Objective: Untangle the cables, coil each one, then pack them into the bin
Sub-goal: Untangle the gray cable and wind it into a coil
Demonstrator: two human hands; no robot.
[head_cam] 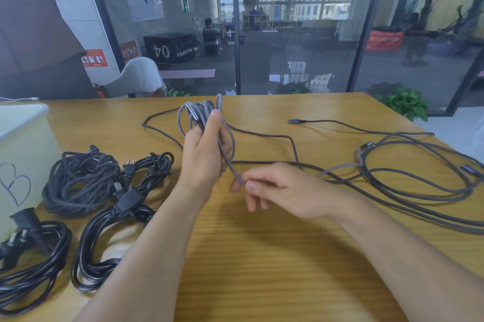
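My left hand (203, 154) grips a small coil of grey braided cable (200, 112) held up above the table, its silver plug at the top of the loops. The cable's free length runs down to my right hand (277, 190), which pinches it between thumb and forefinger. From there it trails right into loose grey and dark cables (408, 180) spread over the table's right side. A white bin (25, 154) marked with a pen scribble stands at the left edge.
Coiled cables lie at the left: a dark braided bundle (78, 182), a black power cord (123, 217) and another black power cord (28, 261) near the front. The wooden table (262, 256) ends at a glass wall; plants (404, 104) sit beyond its right corner.
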